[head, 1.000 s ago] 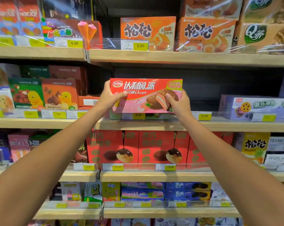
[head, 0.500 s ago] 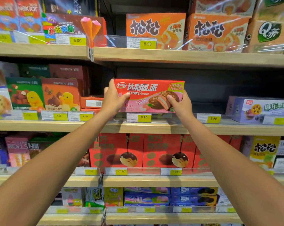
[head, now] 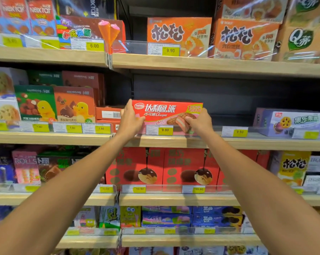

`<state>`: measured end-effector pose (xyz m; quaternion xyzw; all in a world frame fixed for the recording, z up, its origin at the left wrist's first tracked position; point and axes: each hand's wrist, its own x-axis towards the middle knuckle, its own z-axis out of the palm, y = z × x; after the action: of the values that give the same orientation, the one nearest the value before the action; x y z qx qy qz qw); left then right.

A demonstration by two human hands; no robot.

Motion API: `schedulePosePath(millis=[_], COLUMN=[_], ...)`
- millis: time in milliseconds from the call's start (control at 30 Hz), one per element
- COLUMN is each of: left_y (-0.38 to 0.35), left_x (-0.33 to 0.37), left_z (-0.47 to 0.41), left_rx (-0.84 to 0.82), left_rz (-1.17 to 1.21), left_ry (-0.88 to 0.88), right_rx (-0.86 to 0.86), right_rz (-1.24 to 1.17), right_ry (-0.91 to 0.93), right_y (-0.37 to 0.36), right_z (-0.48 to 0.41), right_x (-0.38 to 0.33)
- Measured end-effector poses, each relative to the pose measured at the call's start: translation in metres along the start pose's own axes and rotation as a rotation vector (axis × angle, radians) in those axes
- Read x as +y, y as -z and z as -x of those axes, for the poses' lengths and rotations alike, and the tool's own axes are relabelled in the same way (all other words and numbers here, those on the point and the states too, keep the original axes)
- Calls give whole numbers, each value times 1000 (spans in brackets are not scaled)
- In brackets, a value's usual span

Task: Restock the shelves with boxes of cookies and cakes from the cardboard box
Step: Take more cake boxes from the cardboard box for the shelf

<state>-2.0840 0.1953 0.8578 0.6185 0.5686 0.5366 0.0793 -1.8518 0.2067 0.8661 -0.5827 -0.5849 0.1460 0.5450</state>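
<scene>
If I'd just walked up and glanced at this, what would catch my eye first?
Most likely the bright red pie box at the centre, held at both ends by the left hand and right hand on the second shelf, behind a yellow 9.90 price tag. The dark empty gap to its right stands out too, as do the big orange boxes on the shelf above.

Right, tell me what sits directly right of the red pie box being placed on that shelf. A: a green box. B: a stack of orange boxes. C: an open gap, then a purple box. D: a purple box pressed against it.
C: right of the red pie box, held by the left hand and right hand, is bare dark shelf back, then the purple box.
</scene>
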Motion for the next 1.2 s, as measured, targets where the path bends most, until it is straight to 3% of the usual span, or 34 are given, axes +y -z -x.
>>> schedulePosePath(millis=[133,267,433,633,933,1100,1200], left_y=[-10,-23,-46,-87,-181,-208,-224], left_x=[-1,-3,-11,-51,-183,-256,-306], left_z=[14,50,104,180,333,431,496], left_rx=[31,151,-104,-432,-790,-869,-795], left_rz=[11,147,366,373,221,72,19], left_ry=[1,-30,39,182,652,884,1026], right_rx=[20,140,225,10,-340,-438,-486], right_rz=[18,-190,-351,-266,-67,-37,34], right_ry=[27,-12,-78,-200,-617,-857,-1004], right_y=[-7,-11,-16,-33,-55,-74,-97], right_z=[11,36,85,157,276,353,411], right_x=[6,12,41,124,290,380,445])
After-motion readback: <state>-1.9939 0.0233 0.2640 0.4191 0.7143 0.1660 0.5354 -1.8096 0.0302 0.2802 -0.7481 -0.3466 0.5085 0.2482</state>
